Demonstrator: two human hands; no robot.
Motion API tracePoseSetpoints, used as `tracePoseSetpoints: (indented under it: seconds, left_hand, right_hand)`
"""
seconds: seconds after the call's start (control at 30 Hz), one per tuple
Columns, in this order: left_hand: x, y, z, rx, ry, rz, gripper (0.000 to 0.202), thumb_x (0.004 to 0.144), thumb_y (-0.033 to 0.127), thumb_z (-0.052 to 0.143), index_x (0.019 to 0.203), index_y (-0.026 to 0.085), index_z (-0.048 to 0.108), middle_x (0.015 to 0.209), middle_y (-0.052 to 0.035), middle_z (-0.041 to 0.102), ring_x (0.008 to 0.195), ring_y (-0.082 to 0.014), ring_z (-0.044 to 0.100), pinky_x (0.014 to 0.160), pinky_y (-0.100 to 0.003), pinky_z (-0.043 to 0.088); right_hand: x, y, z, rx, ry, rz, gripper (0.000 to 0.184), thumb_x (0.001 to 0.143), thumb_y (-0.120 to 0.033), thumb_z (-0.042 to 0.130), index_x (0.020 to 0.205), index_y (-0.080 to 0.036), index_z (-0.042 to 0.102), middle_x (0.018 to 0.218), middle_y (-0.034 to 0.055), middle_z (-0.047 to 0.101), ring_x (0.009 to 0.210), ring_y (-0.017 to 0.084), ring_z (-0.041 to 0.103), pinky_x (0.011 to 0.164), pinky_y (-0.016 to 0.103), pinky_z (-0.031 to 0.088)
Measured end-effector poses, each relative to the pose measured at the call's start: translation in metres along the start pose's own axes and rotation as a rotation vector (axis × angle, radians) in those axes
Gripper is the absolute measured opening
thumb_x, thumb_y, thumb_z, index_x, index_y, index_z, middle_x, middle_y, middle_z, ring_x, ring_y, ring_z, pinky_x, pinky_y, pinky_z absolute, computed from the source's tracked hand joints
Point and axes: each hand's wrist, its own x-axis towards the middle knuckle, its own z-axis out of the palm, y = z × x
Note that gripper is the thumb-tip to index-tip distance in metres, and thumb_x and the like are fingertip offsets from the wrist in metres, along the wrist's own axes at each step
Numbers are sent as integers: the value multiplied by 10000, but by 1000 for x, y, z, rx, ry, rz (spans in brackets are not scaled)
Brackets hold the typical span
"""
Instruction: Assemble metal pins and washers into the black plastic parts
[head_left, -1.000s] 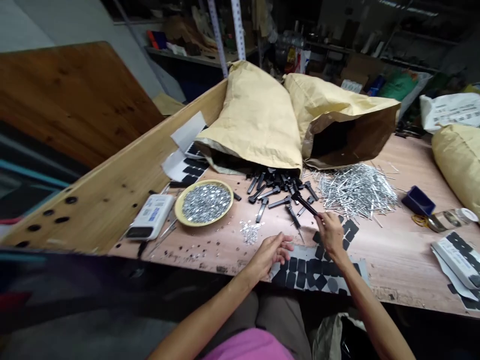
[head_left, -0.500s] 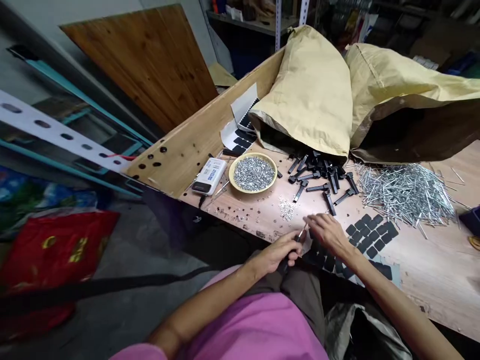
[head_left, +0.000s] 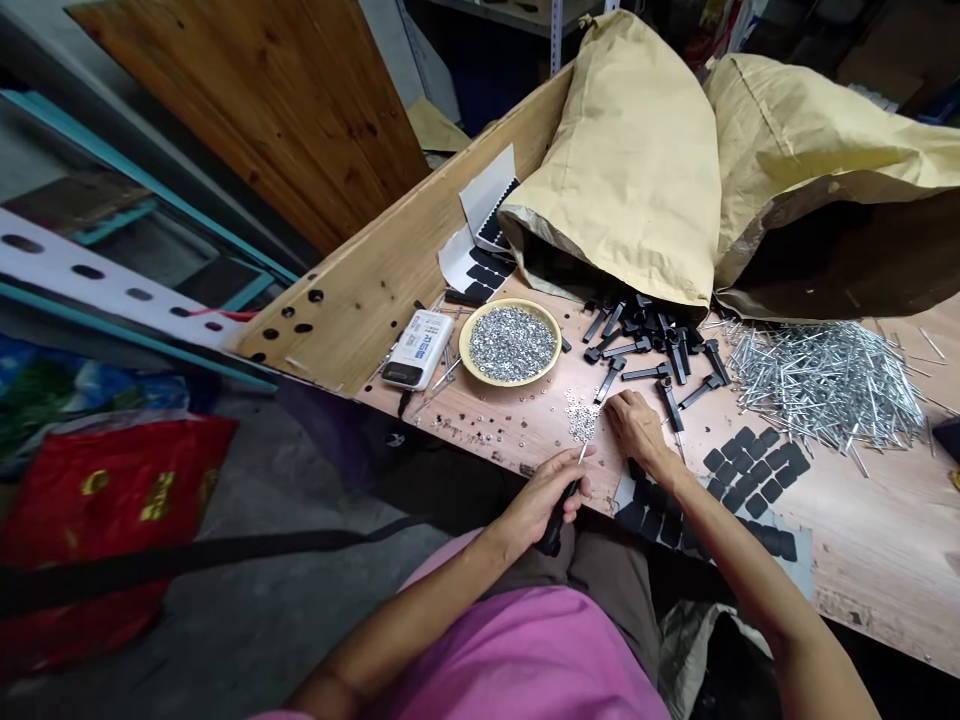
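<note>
My left hand (head_left: 541, 500) is closed round a black plastic handle (head_left: 555, 525) with a thin metal pin sticking up from it, at the table's near edge. My right hand (head_left: 634, 428) rests on the table by a small heap of silver washers (head_left: 581, 415), fingers curled down onto them; what they pinch is hidden. Beyond it lie several loose black handles (head_left: 645, 350) spilling from a tan paper sack (head_left: 630, 170). A yellow dish (head_left: 471, 355) full of small silver parts stands left of the handles.
A heap of metal pins (head_left: 825, 380) lies at the right, before a second open sack (head_left: 825, 200). A sheet of black pads (head_left: 750, 480) lies under my right forearm. A white device (head_left: 418, 348) sits by the dish. The wooden side board (head_left: 390, 270) rims the table on the left.
The view swung left and down. My right hand brought a black handle from the pile to my left hand, which now grips it. My right hand then moved forward to the washers.
</note>
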Motion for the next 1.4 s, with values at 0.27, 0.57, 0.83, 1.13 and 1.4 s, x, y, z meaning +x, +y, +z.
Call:
tracePoseSetpoints:
  seconds: [0.27,0.57,0.83,1.13,1.4]
  left_hand:
    - [6,7,14,139,-32,1,498,728,499,629,1076,143,623,538,90,398,338,5,221,355,-169,100]
    - [7,-9,30,315,-196,73,599,741,566,588,1172,150,581,534,99,351,353,-7,173,358,-176,80]
    - [3,-12,38,378,-225,94,617,732,583,592,1162,142,591,538,98,337,361,-9,169,354,-173,83]
    - [1,-15,43,476,-231,89,597,741,578,579,1163,157,598,533,95,309,372,-18,167,368,-173,70]
    - [0,-18,46,492,-214,91,636,721,599,576,1159,138,593,533,99,299,372,-18,161,365,-173,74]
  right_hand:
    - [-45,-5,1,716,367,206,136,833,-294,520,872,-200,609,859,57,685,749,182,639,688,306,500]
    - [-83,-26,-14,1245,431,366,261,746,-385,666,892,-225,520,735,-19,645,567,131,646,633,288,535]
    - [-102,-24,-16,1189,523,307,230,763,-376,647,883,-221,527,750,-12,654,617,139,674,680,298,550]
    - [-110,-23,-15,1187,589,388,260,765,-403,640,865,-226,477,727,-5,668,605,152,675,603,286,547]
    - [-119,-23,-12,1052,594,344,208,810,-393,589,893,-227,496,790,18,685,647,157,683,621,290,561]
